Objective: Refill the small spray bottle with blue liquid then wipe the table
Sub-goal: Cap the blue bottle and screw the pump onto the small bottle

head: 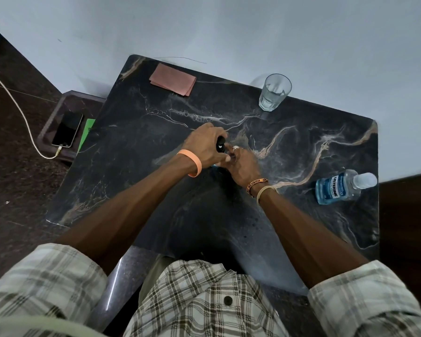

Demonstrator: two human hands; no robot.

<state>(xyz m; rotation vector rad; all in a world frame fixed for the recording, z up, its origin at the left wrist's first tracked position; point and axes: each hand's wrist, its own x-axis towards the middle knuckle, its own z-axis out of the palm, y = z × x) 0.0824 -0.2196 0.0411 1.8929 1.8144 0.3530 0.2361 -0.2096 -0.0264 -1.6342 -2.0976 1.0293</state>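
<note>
Over the middle of the dark marble table with pale veins (289,229), both hands meet on the small spray bottle (220,145). Only its black top shows clearly between them. The left hand (204,147), with an orange band on the wrist, has its fingers curled tight around this black top. The right hand (241,164) has a ring on one finger and thread bands at the wrist. It grips the lower part of the bottle with bent fingers, and the body is almost fully hidden, so its liquid level cannot be told.

Near the right edge of the table is the clear plastic mouthwash bottle with blue liquid and a blue label (336,188), well apart from the hands. I cannot tell if it stands or lies, because the wide lens bends the view. At the far side stands a clear ribbed drinking glass (275,92), and at the far left corner lies a folded pink cloth (173,79), flat on the marble.

Beside the table on the left, lower down, a dark tray (58,110) carries a black phone (67,130) with a white cable (17,105) plugged in, and a green sheet (86,133) lies just beside the phone.
</note>
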